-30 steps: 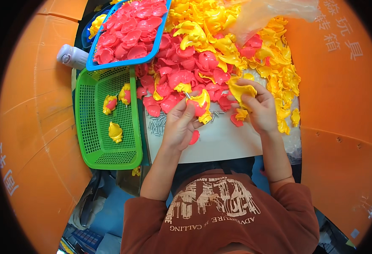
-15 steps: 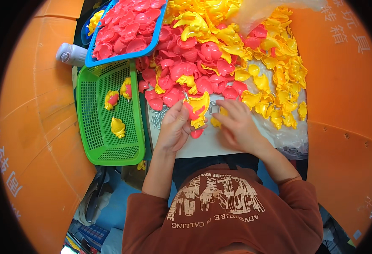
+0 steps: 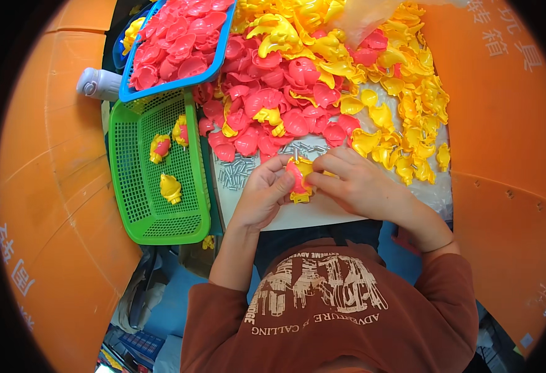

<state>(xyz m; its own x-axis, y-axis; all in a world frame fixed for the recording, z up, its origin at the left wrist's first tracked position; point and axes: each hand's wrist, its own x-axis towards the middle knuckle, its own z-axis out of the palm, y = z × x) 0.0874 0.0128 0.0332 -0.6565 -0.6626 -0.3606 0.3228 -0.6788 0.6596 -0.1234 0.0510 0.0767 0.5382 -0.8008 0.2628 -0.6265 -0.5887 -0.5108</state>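
Note:
Both hands meet over the white work surface around a small yellow and red plastic toy figure [image 3: 298, 176]. My left hand [image 3: 265, 191] grips its left side, thumb lying against the red part. From the right, my right hand [image 3: 355, 181] has its bent fingers pressed on the yellow side. A thin metal pin [image 3: 296, 152] sticks up from the figure's top. The fingers hide much of the figure, so I cannot tell how its pieces meet.
Small metal pins [image 3: 236, 173] lie beside my left hand. Beyond are heaps of red shells [image 3: 298, 93] and yellow shells [image 3: 382, 115]. At left, a green basket [image 3: 206, 205] holds a few figures beneath a blue-rimmed tray [image 3: 161, 90] of red shells. Orange panels [image 3: 496, 230] flank the table.
My right hand has come left from beside the figure and now presses on it. The opened yellow shell with red inside now looks more closed, with its red side showing.

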